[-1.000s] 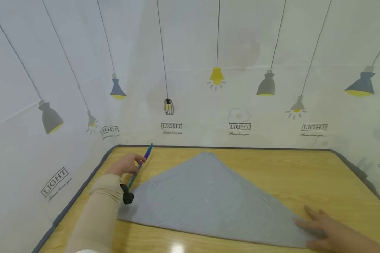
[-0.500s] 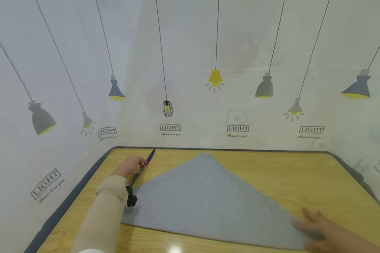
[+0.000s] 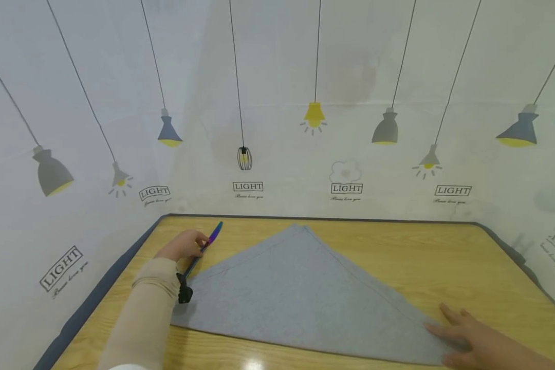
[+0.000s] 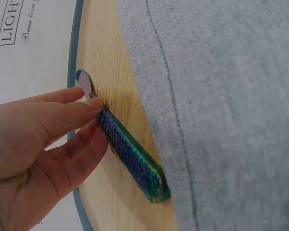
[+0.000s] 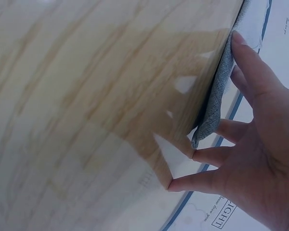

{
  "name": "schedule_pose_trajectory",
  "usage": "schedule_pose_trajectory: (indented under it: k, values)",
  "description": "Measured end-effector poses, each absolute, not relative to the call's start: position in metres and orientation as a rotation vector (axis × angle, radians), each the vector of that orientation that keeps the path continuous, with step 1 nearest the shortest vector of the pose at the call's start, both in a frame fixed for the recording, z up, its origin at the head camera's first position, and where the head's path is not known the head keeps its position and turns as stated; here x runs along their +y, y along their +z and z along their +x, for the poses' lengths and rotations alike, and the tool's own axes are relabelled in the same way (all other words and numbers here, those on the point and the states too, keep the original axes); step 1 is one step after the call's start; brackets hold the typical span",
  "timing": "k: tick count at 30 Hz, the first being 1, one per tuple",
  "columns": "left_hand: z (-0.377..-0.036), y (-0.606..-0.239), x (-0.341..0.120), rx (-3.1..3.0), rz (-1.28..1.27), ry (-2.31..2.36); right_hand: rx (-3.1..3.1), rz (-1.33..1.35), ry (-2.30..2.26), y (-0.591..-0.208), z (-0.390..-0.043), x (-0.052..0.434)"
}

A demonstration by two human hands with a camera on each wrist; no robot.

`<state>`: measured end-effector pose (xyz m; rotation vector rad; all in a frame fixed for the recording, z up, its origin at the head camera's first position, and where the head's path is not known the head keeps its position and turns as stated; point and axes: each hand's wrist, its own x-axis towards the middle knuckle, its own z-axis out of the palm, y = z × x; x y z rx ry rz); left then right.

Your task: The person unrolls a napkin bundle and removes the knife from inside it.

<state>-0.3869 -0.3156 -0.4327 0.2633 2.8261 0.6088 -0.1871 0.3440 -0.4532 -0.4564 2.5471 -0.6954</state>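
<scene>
A grey cloth (image 3: 300, 293), folded into a triangle, lies on the wooden table with its point toward the back wall. Beyond its left side my left hand (image 3: 185, 244) holds a shiny blue-purple table knife (image 3: 215, 234). Thumb and fingers pinch it where the blade meets the handle, as the left wrist view shows. Its textured handle (image 4: 132, 156) reaches down close to the stitched hem of the cloth (image 4: 216, 106). At the right corner of the cloth, my right hand (image 3: 476, 334) rests with spread fingers. In the right wrist view its thumb (image 5: 250, 62) touches the cloth's edge (image 5: 214, 103).
The wooden table (image 3: 444, 257) has a dark blue-grey border (image 3: 351, 219). A pale wall covering (image 3: 282, 154) printed with lamps rises behind it and on both sides. A small black device (image 3: 184, 293) is on my left wrist, above the left corner of the cloth.
My left hand has shifted slightly, and the knife's tip now sits lower, nearer the cloth. The right hand and the cloth look almost unmoved; the head view has tilted a little.
</scene>
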Motion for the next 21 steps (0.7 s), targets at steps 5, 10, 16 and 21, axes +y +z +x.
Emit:
schedule_pose_trajectory:
  k: [5, 10, 16, 21]
  values:
    - [-0.386, -0.436, -0.318, 2.834, 0.275, 0.635, 2.607, -0.534, -0.641, -0.454, -0.188, 0.344]
    - [-0.384, -0.437, -0.32, 2.834, 0.258, 0.66, 2.658, -0.58, -0.596, -0.455, -0.188, 0.34]
    - [-0.377, -0.429, -0.319, 2.883, 0.358, 0.587, 2.757, -0.732, -0.463, -0.449, -0.191, 0.336]
    - [-0.37, -0.419, -0.314, 2.884, 0.385, 0.604, 2.902, -0.941, -0.121, -0.443, -0.213, 0.327]
